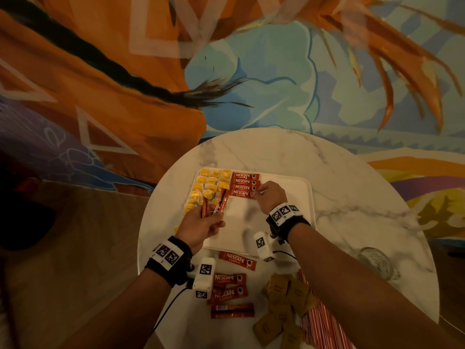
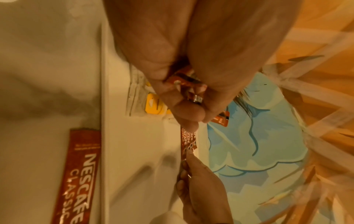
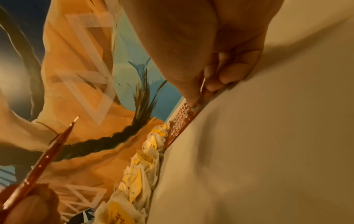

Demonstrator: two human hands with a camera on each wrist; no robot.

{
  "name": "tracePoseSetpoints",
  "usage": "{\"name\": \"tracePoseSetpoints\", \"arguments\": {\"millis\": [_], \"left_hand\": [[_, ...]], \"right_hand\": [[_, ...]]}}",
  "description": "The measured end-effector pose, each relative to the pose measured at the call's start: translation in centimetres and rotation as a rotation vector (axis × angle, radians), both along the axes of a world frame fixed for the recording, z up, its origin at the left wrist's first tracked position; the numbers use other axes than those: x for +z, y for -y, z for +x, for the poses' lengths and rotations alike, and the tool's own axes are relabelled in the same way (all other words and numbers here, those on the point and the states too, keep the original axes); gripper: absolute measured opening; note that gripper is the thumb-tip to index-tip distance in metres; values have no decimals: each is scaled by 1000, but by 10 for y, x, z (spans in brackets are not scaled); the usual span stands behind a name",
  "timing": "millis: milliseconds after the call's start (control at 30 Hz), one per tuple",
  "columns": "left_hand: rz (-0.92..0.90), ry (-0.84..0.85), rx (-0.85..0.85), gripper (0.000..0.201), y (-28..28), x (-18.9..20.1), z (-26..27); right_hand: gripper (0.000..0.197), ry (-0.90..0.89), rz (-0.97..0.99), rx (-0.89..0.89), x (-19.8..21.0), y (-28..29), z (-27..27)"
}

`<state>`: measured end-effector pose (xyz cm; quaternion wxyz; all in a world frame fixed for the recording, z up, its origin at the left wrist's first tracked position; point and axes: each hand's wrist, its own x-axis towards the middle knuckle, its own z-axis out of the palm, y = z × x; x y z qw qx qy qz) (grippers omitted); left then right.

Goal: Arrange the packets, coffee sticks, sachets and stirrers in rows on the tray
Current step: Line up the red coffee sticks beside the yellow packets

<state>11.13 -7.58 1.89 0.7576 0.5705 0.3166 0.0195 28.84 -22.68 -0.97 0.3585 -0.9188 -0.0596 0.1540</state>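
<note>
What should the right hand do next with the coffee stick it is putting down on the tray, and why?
Probably let go of the fourth coffee stick and take another from the left hand. The right hand pinches its end, and it already lies flat on the tray below three others; the left hand holds spare sticks.

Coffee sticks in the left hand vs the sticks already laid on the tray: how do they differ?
1. The sticks in the left hand are gripped in a loose fan above the tray; the laid sticks lie flat on it.
2. The held ones point roughly away from the person; the laid ones run crosswise, stacked in a neat column.
3. The right hand pinches the nearest laid stick's end.

Shared: red Nescafe Classic sticks.
</note>
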Motion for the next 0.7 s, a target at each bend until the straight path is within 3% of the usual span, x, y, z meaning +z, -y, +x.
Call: {"name": "tracePoseSetpoints", "arguments": {"millis": [133,233,333,433,600,700], "left_hand": [[8,-15,27,30,-1,-1,2],[25,-27,30,22,-1,0,4],[85,-29,13,11,1,1,5],[193,-36,-11,18,4,1,7],[194,-23,-1,15,5,3,9],[103,2,28,20,3,5,8]], "right_hand": [[27,32,49,-9,5,5,-5],[24,41,194,124,18,4,-16],[36,-120,410,256,38,2,-37],[44,-200,483,284,48,2,-50],[16,-156,483,307,47,9,-51],[15,-148,518,292,45,18,-49]]}}
